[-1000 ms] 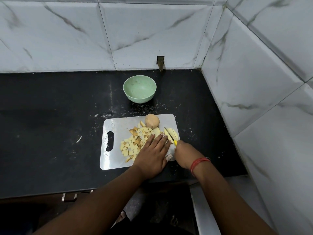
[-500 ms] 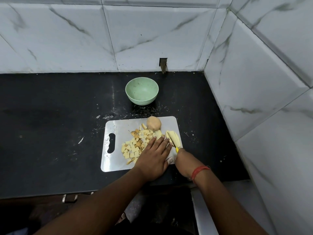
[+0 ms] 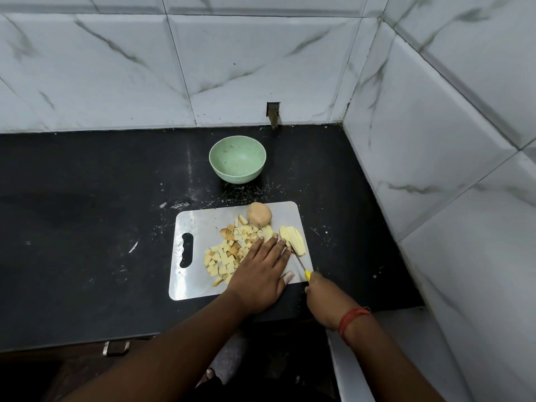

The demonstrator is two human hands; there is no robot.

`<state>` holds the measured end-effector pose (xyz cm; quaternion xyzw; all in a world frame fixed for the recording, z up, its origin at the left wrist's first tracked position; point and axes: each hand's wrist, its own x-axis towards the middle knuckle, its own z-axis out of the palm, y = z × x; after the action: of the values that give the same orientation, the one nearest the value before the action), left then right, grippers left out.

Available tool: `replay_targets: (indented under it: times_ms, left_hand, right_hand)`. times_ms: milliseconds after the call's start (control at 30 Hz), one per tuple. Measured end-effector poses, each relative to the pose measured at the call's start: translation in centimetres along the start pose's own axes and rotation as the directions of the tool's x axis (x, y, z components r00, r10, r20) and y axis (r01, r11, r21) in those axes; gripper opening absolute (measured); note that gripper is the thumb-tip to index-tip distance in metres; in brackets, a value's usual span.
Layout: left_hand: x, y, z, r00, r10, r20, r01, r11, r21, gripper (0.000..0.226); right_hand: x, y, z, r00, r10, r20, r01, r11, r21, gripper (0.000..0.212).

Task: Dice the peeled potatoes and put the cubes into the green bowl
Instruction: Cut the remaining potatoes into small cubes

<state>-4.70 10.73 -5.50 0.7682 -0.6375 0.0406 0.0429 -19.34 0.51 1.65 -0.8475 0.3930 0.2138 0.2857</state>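
knife (image 3: 298,260) drawn back from potato strips (image 3: 293,238), left hand (image 3: 262,271) flat on cubes (image 3: 224,256)

A black stone countertop (image 3: 87,227) runs into the tiled corner. A white cutting board (image 3: 197,224) lies flat on it near the front edge. Just behind the board stands a green bowl (image 3: 237,163). White specks (image 3: 177,205) dot the counter beside the board's far left corner.

Hiding part of the potato cubes (image 3: 223,258) under the left hand (image 3: 261,274); concealing most of the knife (image 3: 300,264) handle inside the right hand (image 3: 327,297); forearms running off the bottom edge.
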Motion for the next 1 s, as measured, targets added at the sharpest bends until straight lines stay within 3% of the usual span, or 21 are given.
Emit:
replay_targets:
  times_ms: [467,600,733,1000]
  left_hand:
    - [0.0,-0.1,0.2,1.000,0.000,-0.001,0.000,1.000,0.001,0.062]
    - [0.0,0.0,0.2,1.000,0.007,-0.008,-0.007,1.000,-0.005,0.061]
    - [-0.1,0.0,0.0,1.000,0.013,-0.006,-0.013,1.000,0.011,0.062]
    - [0.6,-0.2,0.0,0.988,0.152,0.018,-0.153,0.982,0.111,0.069]
  right_hand:
    - [-1.1,1.0,0.8,1.000,0.016,0.022,-0.017,1.000,0.020,0.029]
    - [-1.9,1.9,1.1,0.999,0.009,0.046,-0.009,1.000,-0.003,0.004]
    - [-3.2,2.9,-0.2,0.998,-0.018,0.056,0.013,0.996,0.093,0.012]
    - [-0.9,1.9,-1.7,0.969,-0.002,-0.249,0.071,0.960,0.271,0.016]
